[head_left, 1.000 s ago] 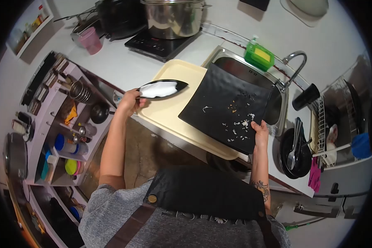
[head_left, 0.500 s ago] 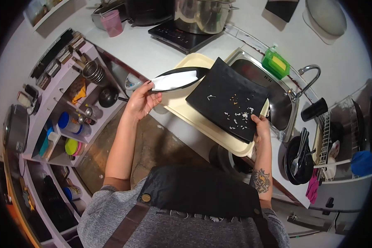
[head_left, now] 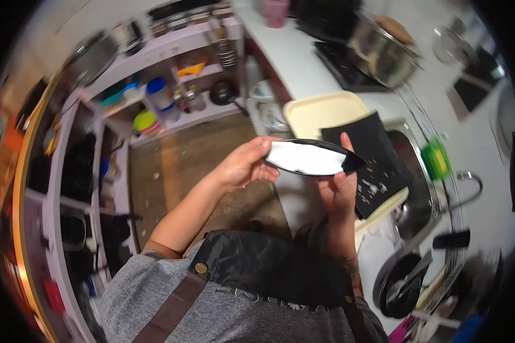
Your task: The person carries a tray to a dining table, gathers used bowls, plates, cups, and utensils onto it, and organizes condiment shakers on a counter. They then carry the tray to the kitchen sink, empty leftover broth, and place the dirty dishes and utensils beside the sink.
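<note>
A long, narrow black dish with pointed ends is held between both hands over the counter's edge. White paper lines its inside. My left hand grips the left end, thumb on the rim and fingers curled beneath. Around the right end is my right hand, with its thumb at the near rim and one finger pointing up at the far side. Just beyond it a square black plate, scattered with white food bits, rests on a cream tray.
Right of the tray lies a steel sink with a tap and a green sponge holder. A large pot stands on a black cooktop. Black pans sit at the lower right. Lilac shelves line the left.
My right hand has let go of the square plate, which stays on the tray, and has taken the dish's right end. The view has swung left, and the dish is nearer my body.
</note>
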`<state>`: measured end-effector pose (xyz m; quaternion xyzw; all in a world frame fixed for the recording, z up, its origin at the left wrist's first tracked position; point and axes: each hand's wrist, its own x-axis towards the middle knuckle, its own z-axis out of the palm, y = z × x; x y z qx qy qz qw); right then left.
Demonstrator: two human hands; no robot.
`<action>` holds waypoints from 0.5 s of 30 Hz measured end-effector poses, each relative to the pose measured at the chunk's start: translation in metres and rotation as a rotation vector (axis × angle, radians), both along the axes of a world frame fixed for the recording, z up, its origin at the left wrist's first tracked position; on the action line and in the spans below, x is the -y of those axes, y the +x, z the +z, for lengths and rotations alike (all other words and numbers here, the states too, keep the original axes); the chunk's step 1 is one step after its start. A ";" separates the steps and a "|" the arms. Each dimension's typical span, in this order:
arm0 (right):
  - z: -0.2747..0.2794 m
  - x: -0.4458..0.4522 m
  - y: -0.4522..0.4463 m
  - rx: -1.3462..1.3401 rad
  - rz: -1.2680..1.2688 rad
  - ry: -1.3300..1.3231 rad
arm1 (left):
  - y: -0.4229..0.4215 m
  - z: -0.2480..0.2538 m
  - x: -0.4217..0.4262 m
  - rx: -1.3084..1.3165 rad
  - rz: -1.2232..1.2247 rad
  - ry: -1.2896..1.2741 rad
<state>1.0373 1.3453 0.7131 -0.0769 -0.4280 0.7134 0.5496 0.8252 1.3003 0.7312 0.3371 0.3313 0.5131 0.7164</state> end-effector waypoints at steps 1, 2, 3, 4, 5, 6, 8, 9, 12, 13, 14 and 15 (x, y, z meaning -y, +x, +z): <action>-0.010 0.001 -0.013 0.025 0.039 0.008 | -0.004 -0.003 0.017 -0.046 0.072 0.028; -0.013 0.007 -0.028 -0.020 0.110 -0.047 | -0.011 -0.005 0.034 -0.102 0.160 0.049; -0.015 0.014 -0.043 -0.063 0.181 -0.107 | -0.018 -0.007 0.052 -0.161 0.247 0.064; -0.020 0.021 -0.058 -0.106 0.245 -0.165 | -0.024 -0.010 0.071 -0.379 0.408 0.133; -0.023 0.029 -0.072 -0.127 0.323 -0.199 | -0.028 -0.011 0.090 -0.604 0.559 0.191; -0.024 0.037 -0.086 -0.131 0.378 -0.227 | -0.029 -0.006 0.110 -0.944 0.806 0.329; -0.027 0.060 -0.114 -0.126 0.486 -0.253 | -0.044 0.008 0.155 -1.425 0.963 0.485; -0.028 0.071 -0.127 -0.104 0.534 -0.277 | -0.049 0.015 0.175 -1.902 1.014 0.656; -0.022 0.113 -0.166 -0.016 0.661 -0.241 | -0.060 0.019 0.229 -2.096 0.853 0.580; -0.019 0.131 -0.181 0.035 0.695 -0.185 | -0.064 0.016 0.248 -2.184 0.750 0.523; -0.018 0.147 -0.195 0.048 0.774 -0.146 | -0.074 0.004 0.268 -2.229 0.732 0.468; -0.012 0.168 -0.216 0.048 0.843 -0.130 | -0.079 0.005 0.294 -2.305 0.665 0.340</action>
